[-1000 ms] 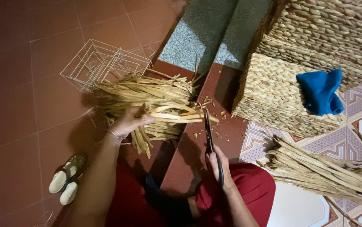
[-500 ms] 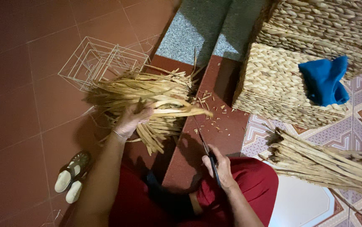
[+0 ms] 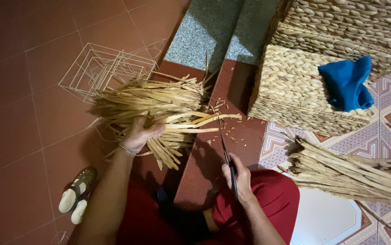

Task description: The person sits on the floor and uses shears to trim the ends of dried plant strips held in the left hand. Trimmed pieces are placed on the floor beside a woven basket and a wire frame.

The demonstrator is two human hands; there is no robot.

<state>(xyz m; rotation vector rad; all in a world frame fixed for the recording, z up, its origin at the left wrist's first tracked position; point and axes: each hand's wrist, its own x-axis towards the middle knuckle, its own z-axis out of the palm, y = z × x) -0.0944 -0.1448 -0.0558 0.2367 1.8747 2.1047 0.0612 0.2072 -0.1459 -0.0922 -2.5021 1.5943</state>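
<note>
Red floor tiles (image 3: 18, 136) lie under dried straw (image 3: 159, 102) that the left hand (image 3: 142, 132) grips with curled fingers, while the right hand (image 3: 237, 178) closes around scissors (image 3: 226, 152).

no pkgs, labels, signs, screens

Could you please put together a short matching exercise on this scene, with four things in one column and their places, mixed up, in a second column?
Things:
1. scissors
2. blue cloth
3. white wire frame
4. sandals

Places:
A. on top of the woven basket
B. in the right hand
C. on the red tile floor, beside the left forearm
D. on the red tile floor, behind the bundle of dried straw strips that the left hand grips

Pairs: 1-B, 2-A, 3-D, 4-C
</note>
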